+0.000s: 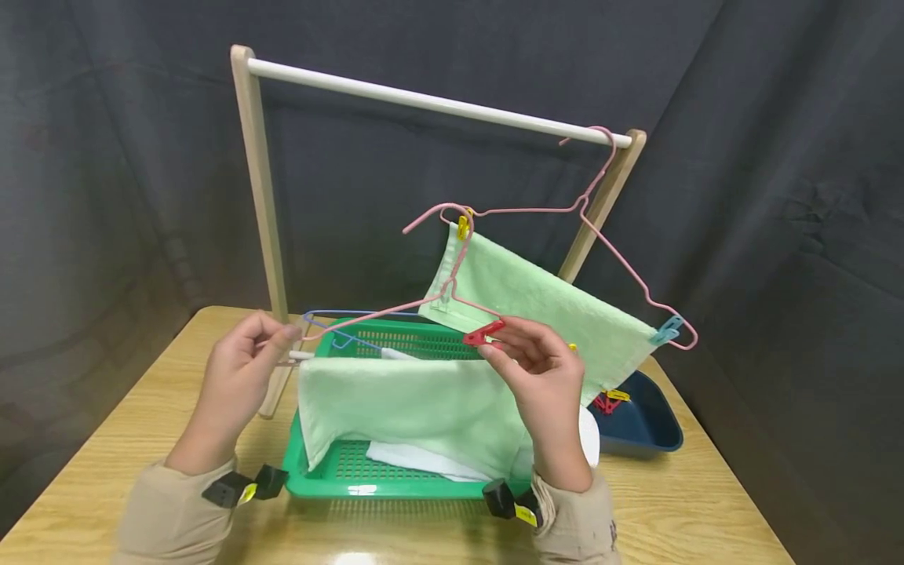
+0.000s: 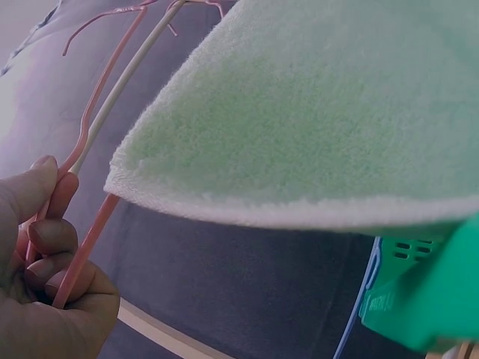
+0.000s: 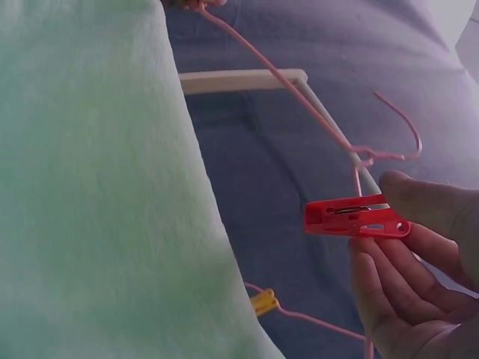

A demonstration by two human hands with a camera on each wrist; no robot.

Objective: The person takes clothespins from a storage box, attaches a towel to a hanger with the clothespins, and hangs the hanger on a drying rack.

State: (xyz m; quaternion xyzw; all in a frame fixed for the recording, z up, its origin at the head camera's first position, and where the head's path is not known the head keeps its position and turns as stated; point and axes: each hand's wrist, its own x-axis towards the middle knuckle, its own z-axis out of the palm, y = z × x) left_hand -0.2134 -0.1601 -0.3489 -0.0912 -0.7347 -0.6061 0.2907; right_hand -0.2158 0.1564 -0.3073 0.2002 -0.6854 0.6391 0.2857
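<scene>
My left hand (image 1: 236,373) grips the left end of a pink wire hanger (image 1: 377,312), its hook pointing up. A light green towel (image 1: 406,400) hangs over the hanger's lower bar, above the basket. In the left wrist view, the curled fingers (image 2: 49,235) wrap round the hanger's bent corner, beside the towel's edge. My right hand (image 1: 551,384) pinches a red clothespin (image 1: 484,333) between thumb and fingertips, near the hanger's right shoulder. The right wrist view shows this red clothespin (image 3: 352,217) apart from the towel. The hanger's right end is hidden behind my right hand.
Behind stands a wooden rack with a white rail (image 1: 424,98). Another pink hanger (image 1: 621,259) on it carries a green towel (image 1: 551,286) with yellow (image 1: 462,227) and blue clothespins (image 1: 666,330). Below are a green basket (image 1: 395,490), a blue hanger (image 1: 367,312) and a dark tray (image 1: 653,431) of clothespins.
</scene>
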